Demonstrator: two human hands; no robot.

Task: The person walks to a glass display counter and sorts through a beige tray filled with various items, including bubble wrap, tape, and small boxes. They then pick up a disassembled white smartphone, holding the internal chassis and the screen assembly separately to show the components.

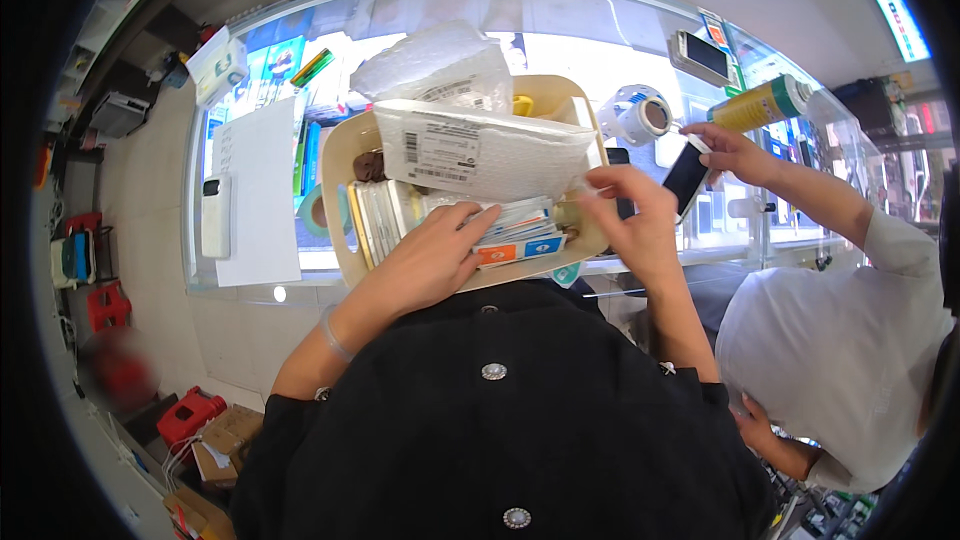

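Observation:
A beige plastic basket [341, 165] stands in front of me, filled with flat goods. My left hand [431, 259] lies over its near side, thumb and fingers on the left end of a stack of flat packets [521, 221]. An orange and blue printed card [521, 250] stands at the front of that stack. My right hand [641, 217] reaches over the basket's right side, fingertips bent together; whether something thin is between them is unclear. A white bubble mailer [517, 157] with printed labels lies across the basket, and another bubble mailer [442, 64] is behind it. Thin boxes [379, 217] stand upright at the left.
The basket is on a lit glass display counter [322, 270]. To its left are a white sheet [259, 232], a phone case [216, 217] and a tape roll [313, 210]. At right, a co-worker's hand [739, 157] holds a phone [684, 176] near a yellow-green canister [750, 109].

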